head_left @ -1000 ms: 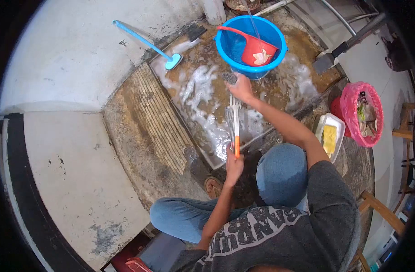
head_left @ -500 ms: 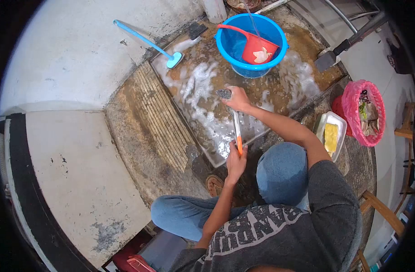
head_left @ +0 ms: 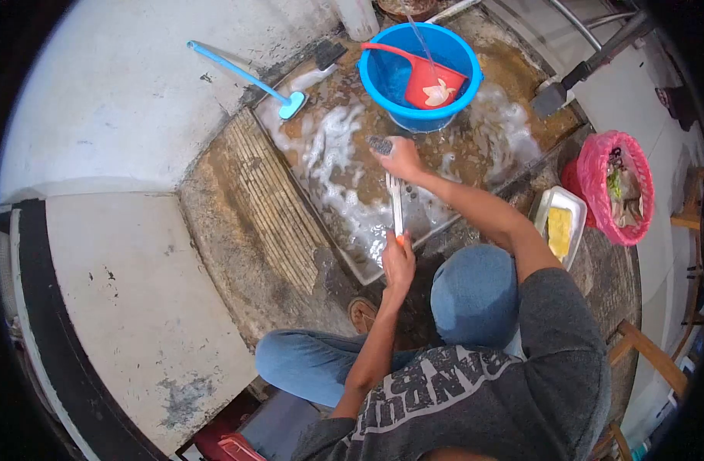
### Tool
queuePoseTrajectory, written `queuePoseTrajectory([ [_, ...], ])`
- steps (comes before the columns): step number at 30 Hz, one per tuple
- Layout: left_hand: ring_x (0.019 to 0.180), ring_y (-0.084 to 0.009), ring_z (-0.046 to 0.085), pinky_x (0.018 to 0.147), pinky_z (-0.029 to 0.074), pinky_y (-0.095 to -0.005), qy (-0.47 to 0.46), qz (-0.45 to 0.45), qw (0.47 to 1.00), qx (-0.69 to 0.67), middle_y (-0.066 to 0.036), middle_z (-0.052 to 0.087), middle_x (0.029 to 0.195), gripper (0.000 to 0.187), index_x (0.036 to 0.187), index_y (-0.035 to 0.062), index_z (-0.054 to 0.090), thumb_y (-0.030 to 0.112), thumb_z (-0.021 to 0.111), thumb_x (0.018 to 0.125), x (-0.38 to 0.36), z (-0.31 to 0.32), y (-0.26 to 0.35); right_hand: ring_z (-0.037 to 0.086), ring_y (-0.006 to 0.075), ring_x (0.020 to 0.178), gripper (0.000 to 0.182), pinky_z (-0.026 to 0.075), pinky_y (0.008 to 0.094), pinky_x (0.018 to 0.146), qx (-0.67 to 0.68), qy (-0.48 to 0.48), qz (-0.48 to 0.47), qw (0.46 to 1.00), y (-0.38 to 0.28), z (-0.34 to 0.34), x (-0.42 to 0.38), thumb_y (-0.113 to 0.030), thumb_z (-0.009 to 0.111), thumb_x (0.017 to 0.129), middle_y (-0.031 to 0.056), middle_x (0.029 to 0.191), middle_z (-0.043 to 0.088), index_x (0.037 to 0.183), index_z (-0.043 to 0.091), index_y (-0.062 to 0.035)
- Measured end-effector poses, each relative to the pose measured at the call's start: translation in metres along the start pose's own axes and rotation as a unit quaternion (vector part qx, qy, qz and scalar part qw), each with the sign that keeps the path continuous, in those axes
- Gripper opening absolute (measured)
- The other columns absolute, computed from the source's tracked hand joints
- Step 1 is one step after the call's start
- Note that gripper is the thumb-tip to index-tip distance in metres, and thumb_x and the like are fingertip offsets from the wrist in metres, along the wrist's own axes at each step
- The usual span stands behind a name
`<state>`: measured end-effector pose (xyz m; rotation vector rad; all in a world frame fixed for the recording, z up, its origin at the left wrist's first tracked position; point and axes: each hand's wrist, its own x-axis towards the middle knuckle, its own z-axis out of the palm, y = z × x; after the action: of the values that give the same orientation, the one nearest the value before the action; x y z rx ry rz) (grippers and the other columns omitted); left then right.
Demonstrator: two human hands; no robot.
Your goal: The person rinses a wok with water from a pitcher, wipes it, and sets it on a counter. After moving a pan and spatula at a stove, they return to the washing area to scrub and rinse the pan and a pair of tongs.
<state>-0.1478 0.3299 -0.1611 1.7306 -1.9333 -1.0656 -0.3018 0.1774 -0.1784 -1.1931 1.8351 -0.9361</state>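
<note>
My left hand (head_left: 399,266) is closed round the orange handle of a long silvery utensil (head_left: 396,206), whose far end points away from me over the wet floor. The exact kind of utensil I cannot tell. Just beyond its far end, my right hand (head_left: 402,161) grips a dark grey scouring pad (head_left: 380,145), part of it showing past the fingers. Both hands are above the sunken wash area (head_left: 367,192), where white suds lie in shallow water. A blue bucket (head_left: 410,114) of water stands beyond, with a red dipper (head_left: 436,86) inside and a thin stream falling in.
A light blue brush (head_left: 293,104) leans against the wall at the left. To the right sit a white tray (head_left: 578,223) with a yellow sponge (head_left: 559,230) and a bin lined with a pink bag (head_left: 596,188). Metal legs (head_left: 590,69) stand at the upper right.
My right hand has left the utensil's shaft and moved slightly beyond its end. The utensil has turned in my left hand, with less of the orange handle showing.
</note>
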Motion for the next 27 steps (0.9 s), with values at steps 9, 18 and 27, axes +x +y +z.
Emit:
queuePoseTrajectory([
  [9,0.063,-0.0447,0.055,0.051,0.039,-0.0479,-0.023,0.001,1.000,-0.013,-0.026,0.054,0.062,0.029,0.087,-0.0043,0.046,0.025,0.045,0.091,-0.007,-0.005,0.008,0.062,0.0338,0.073,0.033,0.049,0.0412,0.067,-0.052,0.050,-0.059,0.996,0.008,0.005,-0.004,-0.027,0.068,0.065,0.0188,0.077,0.063,0.088,0.064,-0.0041],
  [18,0.058,-0.0412,0.055,0.049,0.039,-0.0447,-0.015,0.002,1.000,-0.021,-0.024,0.054,0.061,0.031,0.085,-0.0049,0.047,0.025,0.045,0.091,-0.006,-0.003,-0.003,0.061,0.0354,0.068,0.033,0.048,0.0404,0.065,-0.042,0.120,-0.136,0.983,0.008,0.015,-0.031,-0.032,0.066,0.070,0.0183,0.072,0.062,0.083,0.064,-0.0018],
  [27,0.058,-0.0425,0.054,0.053,0.040,-0.0463,0.014,-0.004,0.999,-0.038,-0.024,0.053,0.059,0.033,0.086,-0.0067,0.048,0.026,0.046,0.090,0.004,-0.015,0.001,0.062,0.0337,0.069,0.028,0.048,0.0403,0.067,0.057,0.170,-0.175,0.968,-0.001,0.034,-0.064,-0.027,0.064,0.073,0.0193,0.069,0.062,0.085,0.064,-0.0018],
])
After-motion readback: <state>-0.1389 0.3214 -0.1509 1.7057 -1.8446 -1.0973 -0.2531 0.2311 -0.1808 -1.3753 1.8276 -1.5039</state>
